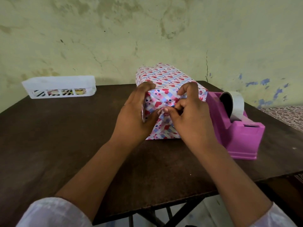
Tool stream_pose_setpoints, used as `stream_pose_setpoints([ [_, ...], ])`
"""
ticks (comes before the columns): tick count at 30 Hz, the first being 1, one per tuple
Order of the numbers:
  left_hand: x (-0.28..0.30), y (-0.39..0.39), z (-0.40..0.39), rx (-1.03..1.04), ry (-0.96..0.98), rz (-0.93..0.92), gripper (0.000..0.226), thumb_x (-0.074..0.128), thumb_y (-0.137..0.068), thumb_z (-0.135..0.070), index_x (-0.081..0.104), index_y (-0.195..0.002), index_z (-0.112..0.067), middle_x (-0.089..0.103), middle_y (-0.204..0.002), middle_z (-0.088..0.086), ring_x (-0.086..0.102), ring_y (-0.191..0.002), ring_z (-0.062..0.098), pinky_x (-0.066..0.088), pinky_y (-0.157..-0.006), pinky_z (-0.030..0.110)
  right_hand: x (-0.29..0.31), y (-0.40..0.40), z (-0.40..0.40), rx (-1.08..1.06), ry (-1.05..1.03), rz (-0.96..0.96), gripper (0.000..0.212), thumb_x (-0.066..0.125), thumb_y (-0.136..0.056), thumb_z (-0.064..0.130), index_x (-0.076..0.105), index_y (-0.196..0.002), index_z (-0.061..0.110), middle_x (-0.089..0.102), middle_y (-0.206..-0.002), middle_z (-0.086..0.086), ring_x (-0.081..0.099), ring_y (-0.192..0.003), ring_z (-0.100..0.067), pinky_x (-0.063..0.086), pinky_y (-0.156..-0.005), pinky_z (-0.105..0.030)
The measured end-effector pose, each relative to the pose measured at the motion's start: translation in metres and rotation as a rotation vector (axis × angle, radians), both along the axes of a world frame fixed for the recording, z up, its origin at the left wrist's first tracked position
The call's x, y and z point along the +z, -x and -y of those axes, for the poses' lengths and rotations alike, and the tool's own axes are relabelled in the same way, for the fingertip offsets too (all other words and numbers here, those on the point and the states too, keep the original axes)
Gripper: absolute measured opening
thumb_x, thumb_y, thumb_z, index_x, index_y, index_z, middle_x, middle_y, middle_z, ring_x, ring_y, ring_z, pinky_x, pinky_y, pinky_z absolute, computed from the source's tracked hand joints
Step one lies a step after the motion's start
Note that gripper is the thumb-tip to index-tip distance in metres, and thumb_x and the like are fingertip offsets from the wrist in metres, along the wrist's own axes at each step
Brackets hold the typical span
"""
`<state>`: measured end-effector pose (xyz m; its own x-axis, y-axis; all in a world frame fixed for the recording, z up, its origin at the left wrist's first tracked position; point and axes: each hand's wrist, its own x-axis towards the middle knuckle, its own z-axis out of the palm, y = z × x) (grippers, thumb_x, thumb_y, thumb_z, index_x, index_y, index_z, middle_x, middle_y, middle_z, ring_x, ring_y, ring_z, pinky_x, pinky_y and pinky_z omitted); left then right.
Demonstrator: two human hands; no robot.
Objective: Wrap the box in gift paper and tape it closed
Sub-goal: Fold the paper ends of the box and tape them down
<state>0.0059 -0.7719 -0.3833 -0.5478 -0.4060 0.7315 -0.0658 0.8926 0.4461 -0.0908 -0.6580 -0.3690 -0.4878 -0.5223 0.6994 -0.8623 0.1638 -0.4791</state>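
The box [165,77], covered in white gift paper with red hearts and blue stripes, stands on the dark table [65,136], its near end facing me. My left hand [136,112] grips the box's near left corner, thumb pressing the folded paper on the end face. My right hand [186,110] pinches a paper fold at the middle of that end face, with the index finger curled over the top edge. A pink tape dispenser [242,136] with a clear tape roll [234,104] sits just right of the box.
A white plastic basket [59,86] with small items inside stands at the table's far left against the stained wall. The table's right and near edges are close to the dispenser. A patterned surface [285,115] lies beyond the table at right.
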Motion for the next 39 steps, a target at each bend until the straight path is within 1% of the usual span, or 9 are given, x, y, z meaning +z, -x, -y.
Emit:
stream_pose_setpoints([
  [5, 0.004, 0.002, 0.002, -0.011, -0.019, -0.1, 0.047, 0.061, -0.085, -0.041, 0.051, -0.126, -0.019, 0.046, -0.124, -0.018, 0.04, -0.116, -0.008, 0.03, -0.098, 0.005, 0.004, -0.005, 0.001, -0.074, -0.022, 0.038, 0.043, 0.069, -0.083, 0.022, 0.033, -0.108, 0.019, 0.063, -0.076, -0.005, 0.063, -0.071, -0.024, 0.052, -0.065, -0.039],
  [11, 0.005, 0.008, 0.004, -0.053, -0.09, -0.208, 0.032, 0.06, -0.085, -0.039, 0.059, -0.111, -0.021, 0.056, -0.113, -0.014, 0.052, -0.111, 0.0, 0.043, -0.096, 0.019, 0.006, -0.009, 0.001, -0.129, -0.042, 0.059, 0.047, 0.068, -0.084, 0.027, 0.033, -0.114, 0.017, 0.065, -0.088, -0.008, 0.064, -0.082, -0.027, 0.052, -0.071, -0.041],
  [18, 0.005, 0.013, 0.008, -0.059, -0.129, -0.244, 0.018, 0.053, -0.092, -0.027, 0.062, -0.106, -0.02, 0.061, -0.11, -0.011, 0.056, -0.109, 0.006, 0.048, -0.094, 0.037, 0.005, -0.005, -0.003, -0.273, -0.107, 0.026, 0.057, 0.066, -0.085, 0.038, 0.033, -0.126, 0.014, 0.066, -0.092, -0.009, 0.064, -0.086, -0.029, 0.043, -0.065, -0.031],
  [25, 0.005, 0.01, 0.006, -0.09, -0.206, -0.263, 0.023, 0.037, -0.098, -0.033, 0.058, -0.107, -0.029, 0.059, -0.113, -0.016, 0.054, -0.106, -0.007, 0.044, -0.092, 0.015, -0.006, 0.002, -0.022, -0.339, -0.181, 0.104, 0.043, 0.064, -0.087, 0.033, 0.037, -0.116, 0.015, 0.06, -0.086, -0.004, 0.06, -0.078, -0.023, 0.03, -0.049, -0.024],
  [27, 0.004, 0.008, 0.007, -0.107, -0.195, -0.159, 0.021, 0.05, -0.092, -0.042, 0.051, -0.112, -0.035, 0.052, -0.116, -0.024, 0.049, -0.112, -0.007, 0.042, -0.097, 0.019, -0.005, 0.0, -0.025, -0.295, -0.168, 0.118, 0.039, 0.067, -0.084, 0.033, 0.038, -0.105, 0.018, 0.057, -0.082, 0.001, 0.056, -0.073, -0.019, 0.028, -0.048, -0.018],
  [30, 0.001, 0.005, 0.011, -0.05, -0.076, -0.017, 0.057, 0.073, -0.073, -0.048, 0.041, -0.119, -0.038, 0.039, -0.122, -0.026, 0.035, -0.117, -0.009, 0.028, -0.102, 0.012, -0.001, -0.001, -0.021, -0.236, -0.148, 0.11, 0.044, 0.069, -0.08, 0.042, 0.036, -0.098, 0.021, 0.052, -0.077, 0.005, 0.054, -0.07, -0.015, 0.03, -0.048, -0.018],
  [32, 0.0, 0.005, 0.012, -0.015, -0.031, -0.025, 0.062, 0.074, -0.071, -0.05, 0.043, -0.123, -0.034, 0.039, -0.123, -0.024, 0.031, -0.117, -0.01, 0.026, -0.103, 0.014, 0.0, 0.0, -0.015, -0.247, -0.164, 0.067, 0.045, 0.067, -0.08, 0.048, 0.039, -0.101, 0.019, 0.051, -0.078, 0.004, 0.052, -0.07, -0.016, 0.028, -0.047, -0.024],
  [35, 0.001, 0.007, 0.012, 0.031, -0.055, -0.079, 0.052, 0.072, -0.074, -0.047, 0.051, -0.119, -0.031, 0.045, -0.123, -0.02, 0.04, -0.121, 0.002, 0.035, -0.105, 0.03, -0.003, 0.005, -0.012, -0.297, -0.187, 0.016, 0.045, 0.06, -0.083, 0.052, 0.043, -0.104, 0.016, 0.048, -0.075, 0.002, 0.05, -0.069, -0.017, 0.028, -0.05, -0.027],
  [39, 0.006, 0.01, 0.007, 0.02, -0.111, -0.179, 0.02, 0.06, -0.088, -0.039, 0.053, -0.106, -0.036, 0.049, -0.111, -0.027, 0.046, -0.112, -0.003, 0.044, -0.099, 0.028, -0.012, 0.009, -0.021, -0.322, -0.118, 0.074, 0.027, 0.058, -0.089, 0.039, 0.042, -0.091, 0.017, 0.042, -0.067, 0.006, 0.044, -0.06, -0.011, 0.023, -0.046, -0.02],
])
